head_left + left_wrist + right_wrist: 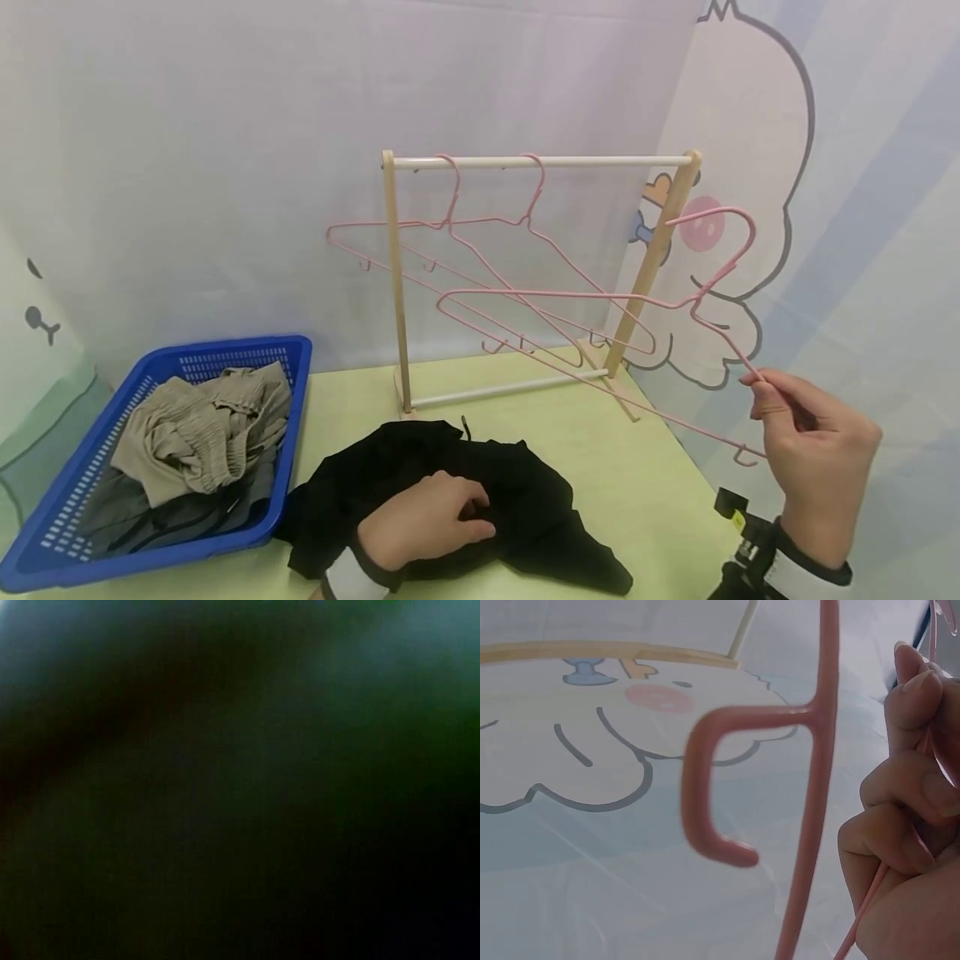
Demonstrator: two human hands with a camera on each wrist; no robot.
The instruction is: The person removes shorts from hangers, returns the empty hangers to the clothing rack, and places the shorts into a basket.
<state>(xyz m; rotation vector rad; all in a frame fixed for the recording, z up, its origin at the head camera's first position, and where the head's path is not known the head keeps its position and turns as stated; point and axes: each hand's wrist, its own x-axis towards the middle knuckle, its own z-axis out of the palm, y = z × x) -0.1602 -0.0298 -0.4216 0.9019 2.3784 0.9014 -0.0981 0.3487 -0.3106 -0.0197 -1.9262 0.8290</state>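
Note:
In the head view my right hand [821, 446] pinches a pink clothes hanger [577, 293] by its sloping shoulder, between thumb and fingertips. The hanger is tilted, its hook up and its long bar running to the left. The right wrist view shows the curled fingers [889, 840] round the thin wire and one small hook [697, 780] of the hanger up close. My left hand [427, 517] rests over a crumpled black garment [525, 492] on the table, thumb and index finger apart. The left wrist view is dark and blurred.
A wooden rack [397, 292] with a white top rail stands behind, two pink hangers [536, 196] on it. At the left, a blue basket [300, 392] holds beige and dark grey clothes [187, 433]. The pale green table [660, 508] meets curtain walls at back and right.

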